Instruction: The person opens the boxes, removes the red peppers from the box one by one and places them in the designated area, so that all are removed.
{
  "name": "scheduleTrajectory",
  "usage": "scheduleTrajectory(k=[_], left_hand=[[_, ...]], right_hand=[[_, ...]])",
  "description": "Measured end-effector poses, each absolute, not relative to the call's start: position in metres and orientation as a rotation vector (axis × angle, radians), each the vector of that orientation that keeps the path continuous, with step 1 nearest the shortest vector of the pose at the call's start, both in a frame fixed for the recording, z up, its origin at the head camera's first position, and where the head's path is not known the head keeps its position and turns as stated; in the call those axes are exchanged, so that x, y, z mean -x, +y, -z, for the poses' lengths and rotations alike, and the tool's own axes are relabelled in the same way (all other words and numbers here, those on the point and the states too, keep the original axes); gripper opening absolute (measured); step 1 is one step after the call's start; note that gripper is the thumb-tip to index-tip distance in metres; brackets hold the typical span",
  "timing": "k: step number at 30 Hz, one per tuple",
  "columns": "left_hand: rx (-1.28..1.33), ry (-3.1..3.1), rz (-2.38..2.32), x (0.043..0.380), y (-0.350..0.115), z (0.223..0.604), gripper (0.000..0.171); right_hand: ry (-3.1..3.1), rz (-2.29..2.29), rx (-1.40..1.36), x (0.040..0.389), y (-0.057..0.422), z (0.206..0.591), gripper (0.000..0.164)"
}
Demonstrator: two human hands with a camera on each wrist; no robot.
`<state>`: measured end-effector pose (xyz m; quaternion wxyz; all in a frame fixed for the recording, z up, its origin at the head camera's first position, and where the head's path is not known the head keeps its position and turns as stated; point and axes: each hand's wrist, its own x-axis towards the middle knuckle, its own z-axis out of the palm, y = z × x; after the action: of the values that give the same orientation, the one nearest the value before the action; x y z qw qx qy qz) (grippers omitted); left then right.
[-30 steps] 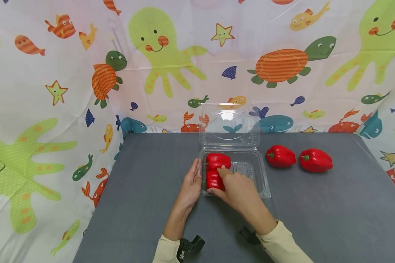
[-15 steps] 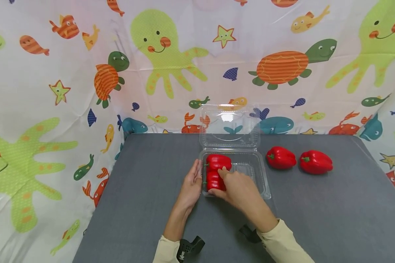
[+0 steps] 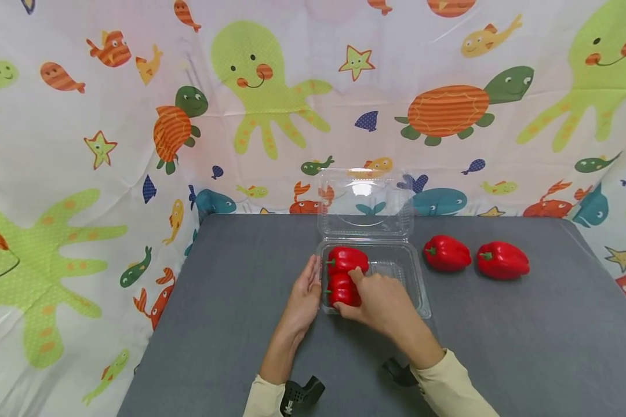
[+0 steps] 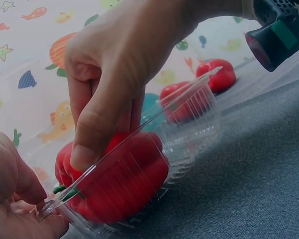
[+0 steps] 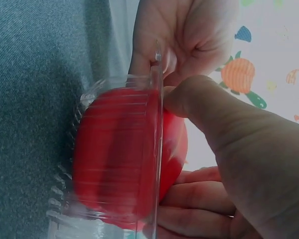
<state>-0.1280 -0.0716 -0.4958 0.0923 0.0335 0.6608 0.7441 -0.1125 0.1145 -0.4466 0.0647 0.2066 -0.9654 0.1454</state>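
A clear plastic clamshell box stands on the grey table with its lid raised at the back. Two red peppers lie in its left half, one far and one near. My right hand grips the near pepper, thumb on its near side and fingers on top. My left hand lies with straight fingers against the box's left wall. In the right wrist view the near pepper shows through that wall.
Two more red peppers lie on the table to the right of the box. A sea-creature curtain closes off the back and both sides. Bare grey tabletop spreads in front and to the left.
Both hands and the peppers keep their places. Only the head view has drifted slightly, so everything sits a little lower in the frame.
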Motion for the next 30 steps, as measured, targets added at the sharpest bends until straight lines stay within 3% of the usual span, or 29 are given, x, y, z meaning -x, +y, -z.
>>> scheduleTrajectory(k=[11,30], left_hand=[[-0.09,1.964,-2.188,0.129,-0.07,0.494,0.065],[-0.051,1.948,-2.199,0.128,-0.071,0.493,0.065]], right_hand=[[-2.949,-0.502,-0.634,0.116,0.125,0.443,0.072],[-2.948,-0.667,-0.619,0.116,0.129,0.441,0.072]])
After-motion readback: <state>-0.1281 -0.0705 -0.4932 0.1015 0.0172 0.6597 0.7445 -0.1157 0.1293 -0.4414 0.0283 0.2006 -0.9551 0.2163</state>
